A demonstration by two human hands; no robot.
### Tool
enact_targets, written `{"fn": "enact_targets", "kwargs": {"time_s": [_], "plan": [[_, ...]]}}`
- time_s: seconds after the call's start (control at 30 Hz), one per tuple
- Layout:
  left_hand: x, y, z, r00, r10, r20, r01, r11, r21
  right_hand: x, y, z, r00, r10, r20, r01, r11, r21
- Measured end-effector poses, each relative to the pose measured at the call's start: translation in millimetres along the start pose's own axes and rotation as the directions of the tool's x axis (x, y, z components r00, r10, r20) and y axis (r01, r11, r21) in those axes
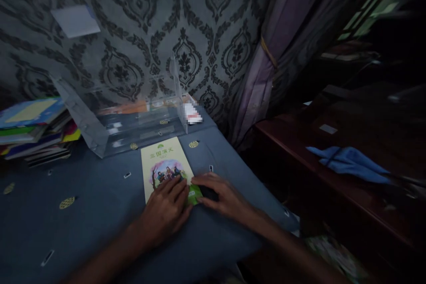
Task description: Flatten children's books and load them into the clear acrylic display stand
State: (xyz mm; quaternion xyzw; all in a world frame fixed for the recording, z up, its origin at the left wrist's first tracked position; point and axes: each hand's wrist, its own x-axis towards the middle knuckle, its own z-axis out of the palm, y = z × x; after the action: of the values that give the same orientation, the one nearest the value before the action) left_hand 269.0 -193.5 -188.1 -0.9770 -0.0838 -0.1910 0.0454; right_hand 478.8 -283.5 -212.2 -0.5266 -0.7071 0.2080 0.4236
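Observation:
A pale storybook [166,155] with a pink tree, painted figures and Chinese characters on its cover lies closed on the blue patterned tablecloth [109,213]. My left hand [166,206] rests flat over the lower part of the cover, fingers stretched out. At the book's lower right edge is my right hand [222,197], its thumb and fingers spread apart and their tips touching the edge. Just beyond the book stands a clear acrylic holder [96,137], its open side facing me.
Several stacked books [36,120] are at the left. A small box [193,113] with a blurred-out front stands right of the holder. Behind are a patterned wall [140,44] and a tied purple curtain [259,80]. A blue cloth [346,162] lies on a dark red surface at right.

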Motion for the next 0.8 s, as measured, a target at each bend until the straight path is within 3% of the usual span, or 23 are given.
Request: {"fn": "enact_targets", "kwargs": {"time_s": [0.23, 0.43, 0.57, 0.8], "plan": [[17.1, -23.3, 14.5, 0.994, -0.073, 0.078, 0.076, 0.997, -0.031, -2.9, 3.2, -0.3, 0.997, -0.039, 0.06, 0.042, 0.998, -0.053], [57.7, -78.4, 31.6, 0.972, -0.21, 0.108, 0.21, 0.978, 0.013, -7.2, 9.7, 1.0, 0.996, -0.068, 0.051, 0.072, 0.995, -0.075], [68.9, -106.8, 37.7, 0.959, -0.265, 0.104, 0.268, 0.963, -0.014, -8.4, 11.3, 0.6, 0.996, -0.069, 0.063, 0.074, 0.993, -0.091], [59.4, -112.3, 52.6, 0.975, -0.224, -0.01, 0.223, 0.973, -0.053, 5.2, 5.4, -4.1, 0.983, 0.031, 0.184, 0.013, 0.973, -0.231]]}}
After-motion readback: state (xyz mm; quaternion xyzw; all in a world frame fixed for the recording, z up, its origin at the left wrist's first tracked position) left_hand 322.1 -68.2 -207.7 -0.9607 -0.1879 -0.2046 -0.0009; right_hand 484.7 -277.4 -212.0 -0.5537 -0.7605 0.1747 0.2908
